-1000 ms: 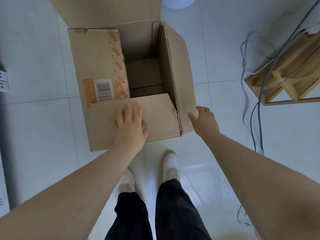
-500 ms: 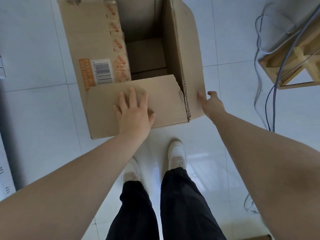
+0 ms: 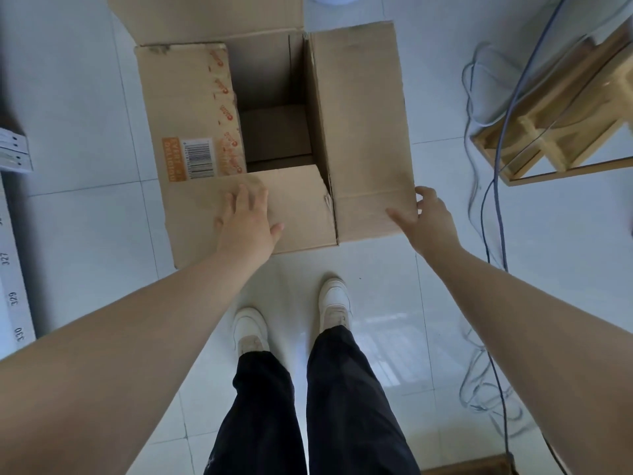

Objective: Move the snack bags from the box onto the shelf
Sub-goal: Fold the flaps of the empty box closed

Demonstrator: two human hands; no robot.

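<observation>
A brown cardboard box (image 3: 191, 108) stands on the floor in front of my feet, its top flaps spread. Through the opening I see only bare cardboard inside (image 3: 274, 132); no snack bags show. My left hand (image 3: 246, 221) lies flat with straight fingers on the near flap (image 3: 301, 207). My right hand (image 3: 424, 217) holds the near corner of the right flap (image 3: 359, 114), thumb on top and fingers curled over its outer edge. The wooden shelf (image 3: 565, 108) stands at the right.
Grey and blue cables (image 3: 493, 207) trail across the white tiled floor between the box and the shelf. A white unit with printed numbers (image 3: 13, 296) runs along the left edge. My white shoes (image 3: 334, 299) are just short of the box.
The right flap has swung outward from nearly upright to lying wide open, and my right hand moved right with its corner. My left hand stays flat on the near flap.
</observation>
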